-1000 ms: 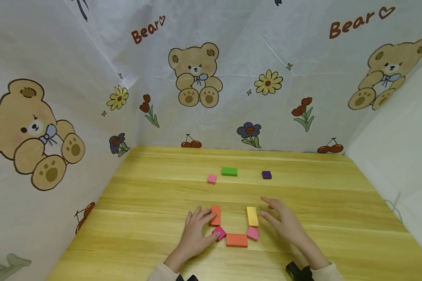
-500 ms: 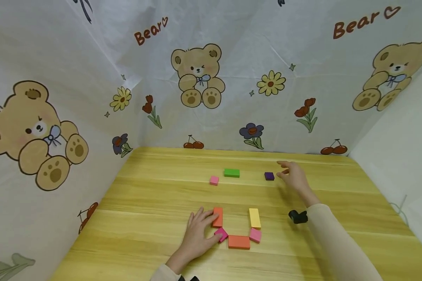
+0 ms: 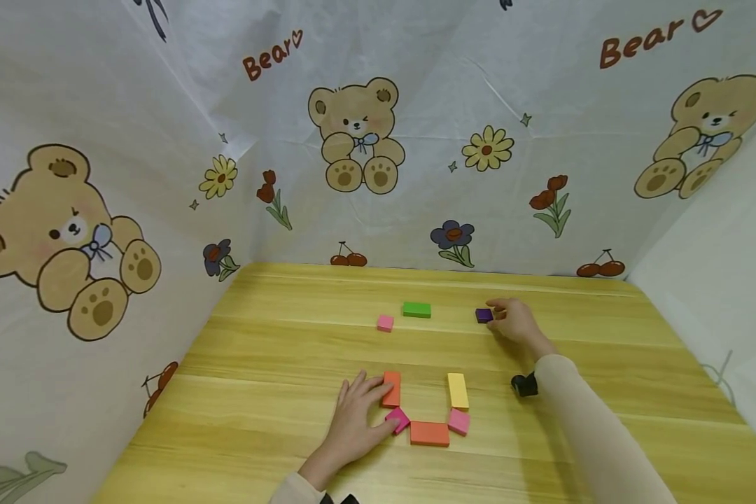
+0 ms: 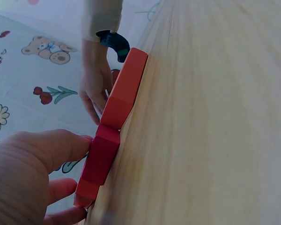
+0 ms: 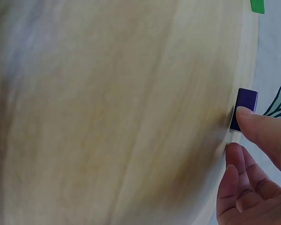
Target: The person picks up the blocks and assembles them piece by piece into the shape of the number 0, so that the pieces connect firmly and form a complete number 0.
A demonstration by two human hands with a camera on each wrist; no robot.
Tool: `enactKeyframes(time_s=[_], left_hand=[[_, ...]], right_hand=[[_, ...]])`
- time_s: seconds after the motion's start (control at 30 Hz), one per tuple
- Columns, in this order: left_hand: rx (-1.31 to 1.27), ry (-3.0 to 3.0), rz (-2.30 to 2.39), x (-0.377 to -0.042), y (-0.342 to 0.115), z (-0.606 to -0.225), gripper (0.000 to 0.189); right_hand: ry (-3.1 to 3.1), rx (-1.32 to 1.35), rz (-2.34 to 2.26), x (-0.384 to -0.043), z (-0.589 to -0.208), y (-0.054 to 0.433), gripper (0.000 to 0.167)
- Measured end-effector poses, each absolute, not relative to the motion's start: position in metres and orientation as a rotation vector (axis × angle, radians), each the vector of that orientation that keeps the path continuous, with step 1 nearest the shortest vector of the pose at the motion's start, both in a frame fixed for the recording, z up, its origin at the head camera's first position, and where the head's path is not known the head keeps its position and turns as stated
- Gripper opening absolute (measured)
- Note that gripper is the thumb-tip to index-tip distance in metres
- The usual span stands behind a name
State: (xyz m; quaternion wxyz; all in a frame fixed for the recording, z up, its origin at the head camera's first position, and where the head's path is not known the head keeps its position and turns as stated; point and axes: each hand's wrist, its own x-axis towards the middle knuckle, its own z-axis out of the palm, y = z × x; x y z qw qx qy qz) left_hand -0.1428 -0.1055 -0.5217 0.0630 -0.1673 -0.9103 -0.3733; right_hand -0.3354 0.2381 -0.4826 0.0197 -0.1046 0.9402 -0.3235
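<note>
Purple block (image 3: 483, 316) is sitting toward the far side of the table (image 3: 258, 364), right of the green block (image 3: 417, 310), and our right hand (image 3: 515, 322) is now pinching it, from what we're seeing. That hand is no longer hanging beside the yellow block (image 3: 458, 390), so we're probably switching from arranging to fetching. Meanwhile our left hand (image 3: 355, 418) is staying spread, a finger touching the left orange block (image 3: 392, 390), its thumb touching the magenta block (image 3: 400, 418).
</note>
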Motion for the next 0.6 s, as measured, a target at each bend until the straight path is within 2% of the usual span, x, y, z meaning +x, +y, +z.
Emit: enactKeyframes(time_s=[0.3, 0.6], left_hand=[[-0.506, -2.739, -1.134, -0.1442, -0.1051, -0.5226, 0.055], [-0.504, -2.747, -1.136, -0.1445, -0.1058, -0.5224, 0.055]], right_hand=[[2.964, -0.311, -1.015, -0.3364, -0.487, 0.2361, 0.037], [2.952, -0.275, -1.037, -0.3298, -0.4831, 0.2351, 0.036]])
